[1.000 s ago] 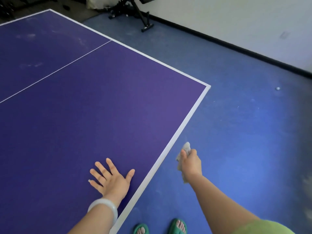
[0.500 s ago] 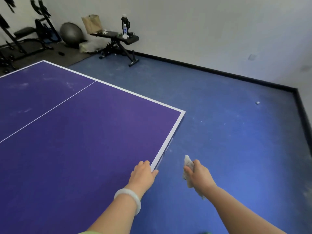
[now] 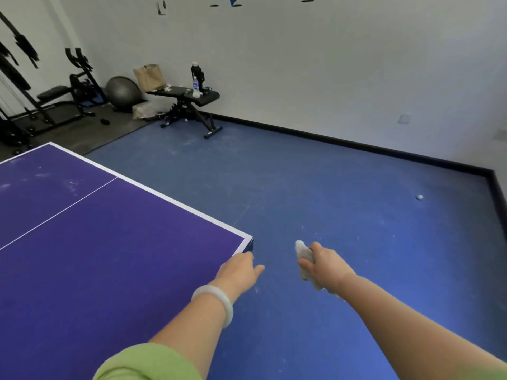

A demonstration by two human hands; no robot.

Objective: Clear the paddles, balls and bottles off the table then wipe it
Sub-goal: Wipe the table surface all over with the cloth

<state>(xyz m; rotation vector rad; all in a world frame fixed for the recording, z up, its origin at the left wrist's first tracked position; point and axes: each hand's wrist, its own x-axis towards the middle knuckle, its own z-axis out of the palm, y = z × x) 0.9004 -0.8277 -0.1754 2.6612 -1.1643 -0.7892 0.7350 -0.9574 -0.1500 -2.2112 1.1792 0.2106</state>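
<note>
The purple table-tennis table (image 3: 115, 259) fills the lower left, its top bare with dusty smears at the far end. My left hand (image 3: 240, 271) is at the table's near right corner, fingers bent over the white edge line, thumb out to the right. My right hand (image 3: 326, 266) hangs over the blue floor to the right of the table and grips a crumpled white cloth (image 3: 304, 255). A white ball (image 3: 419, 197) lies on the floor far right. A dark bottle (image 3: 195, 72) and a small clear bottle (image 3: 195, 86) stand on a black bench (image 3: 189, 96) by the wall.
A brown paper bag (image 3: 149, 76) sits on the bench's left end, with a grey exercise ball (image 3: 122, 91) behind. Black gym equipment (image 3: 55, 102) stands at the far left. Blue floor (image 3: 343, 187) stretches from the table to the white wall and black skirting.
My left hand slid off the flat tabletop to the table's corner edge. My view rose from the table toward the wall and bench. The right hand kept hold of the cloth.
</note>
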